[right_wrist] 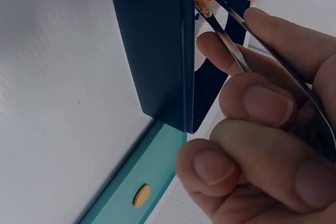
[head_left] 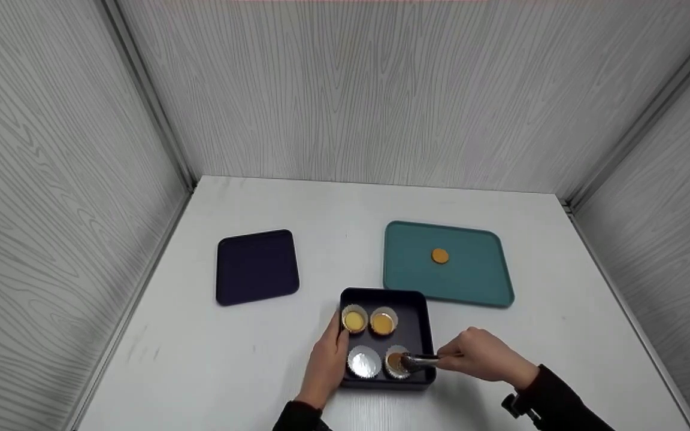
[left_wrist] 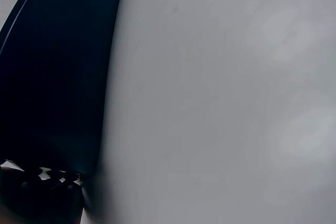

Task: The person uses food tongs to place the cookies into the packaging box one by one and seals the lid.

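My left hand [head_left: 326, 362] grips the left wall of a square dark baking pan [head_left: 412, 320], thumb at the rim. My right hand [head_left: 481, 354] pinches metal tongs [head_left: 424, 360], whose tips reach into the front right paper-edged foil cup [head_left: 398, 374]. Inside that cup, at the tips, sits an orange-brown round piece [head_left: 394, 360]; the right wrist view partly hides it behind the pan wall. The back left cup holds a pale yellow disc [head_left: 354, 321], the back right one an orange-yellow disc [head_left: 382, 324]. Bare shiny foil shows in the front left cup [head_left: 364, 362].
Behind the pan to the right lies a teal tray [head_left: 405, 254] carrying one orange-brown disc [head_left: 439, 255]. A dark flat tray [head_left: 257, 267] lies at the back left. Grey wood-grain panels [head_left: 345, 90] enclose the white table [head_left: 249, 353] at the back and both sides.
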### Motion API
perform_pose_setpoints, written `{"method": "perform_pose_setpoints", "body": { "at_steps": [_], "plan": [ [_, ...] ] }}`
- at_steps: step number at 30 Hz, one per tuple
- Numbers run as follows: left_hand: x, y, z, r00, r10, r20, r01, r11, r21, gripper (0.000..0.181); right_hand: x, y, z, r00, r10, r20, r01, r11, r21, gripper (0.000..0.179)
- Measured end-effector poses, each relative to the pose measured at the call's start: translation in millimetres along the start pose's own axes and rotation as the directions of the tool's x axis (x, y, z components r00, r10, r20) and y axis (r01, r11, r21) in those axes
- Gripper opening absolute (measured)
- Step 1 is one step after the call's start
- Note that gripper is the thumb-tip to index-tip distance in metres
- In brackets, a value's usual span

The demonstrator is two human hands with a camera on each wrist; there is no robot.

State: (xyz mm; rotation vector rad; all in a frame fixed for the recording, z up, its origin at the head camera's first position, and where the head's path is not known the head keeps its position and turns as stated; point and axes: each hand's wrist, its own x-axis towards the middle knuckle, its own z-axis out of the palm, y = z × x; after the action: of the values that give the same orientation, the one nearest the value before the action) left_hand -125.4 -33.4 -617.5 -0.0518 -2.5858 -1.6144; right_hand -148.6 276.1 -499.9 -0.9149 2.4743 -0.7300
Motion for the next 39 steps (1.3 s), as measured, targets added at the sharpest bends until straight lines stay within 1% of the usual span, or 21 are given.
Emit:
{"method": "perform_pose_setpoints", "body": {
  "at_steps": [7, 15, 22, 28, 34, 39],
  "plan": [
    [0.5, -0.1, 0.2, 1.000, -0.008, 0.005, 0.008, 1.000, -0.006, 0.055, 1.4, 0.3, 0.8, 1.000, 0.014, 0.012, -0.014, 1.000, 0.005, 0.017],
    [0.5, 0.2, 0.2, 1.000, -0.004, 0.002, 0.004, 1.000, -0.006, 0.055, 2.1, -1.0, 2.2, 1.000, 0.008, 0.005, -0.008, 1.000, -0.009, 0.020],
    [-0.8, -0.3, -0.4, 1.000, -0.017, 0.020, 0.017, 1.000, -0.020, 0.055, 2.1, -1.9, 3.1, 1.000, 0.010, 0.003, -0.010, 1.000, -0.018, 0.029],
    [-0.4, -0.2, -0.6, 0.999, -0.019, 0.026, 0.020, 0.999, -0.033, 0.055, 1.6, -0.2, 2.4, 1.000, 0.028, -0.006, -0.029, 1.000, -0.004, 0.024],
    [-0.8, 0.3, -0.9, 0.999, -0.023, 0.022, 0.024, 0.999, -0.029, 0.055, 0.8, 1.3, 2.3, 0.999, 0.029, -0.023, -0.030, 0.999, -0.015, 0.023],
    [-0.8, 0.5, -0.9, 0.999, -0.028, 0.020, 0.029, 0.999, -0.025, 0.056, 1.1, 2.2, 0.9, 0.998, 0.056, -0.034, -0.057, 0.998, -0.012, 0.023]
  ]
}}
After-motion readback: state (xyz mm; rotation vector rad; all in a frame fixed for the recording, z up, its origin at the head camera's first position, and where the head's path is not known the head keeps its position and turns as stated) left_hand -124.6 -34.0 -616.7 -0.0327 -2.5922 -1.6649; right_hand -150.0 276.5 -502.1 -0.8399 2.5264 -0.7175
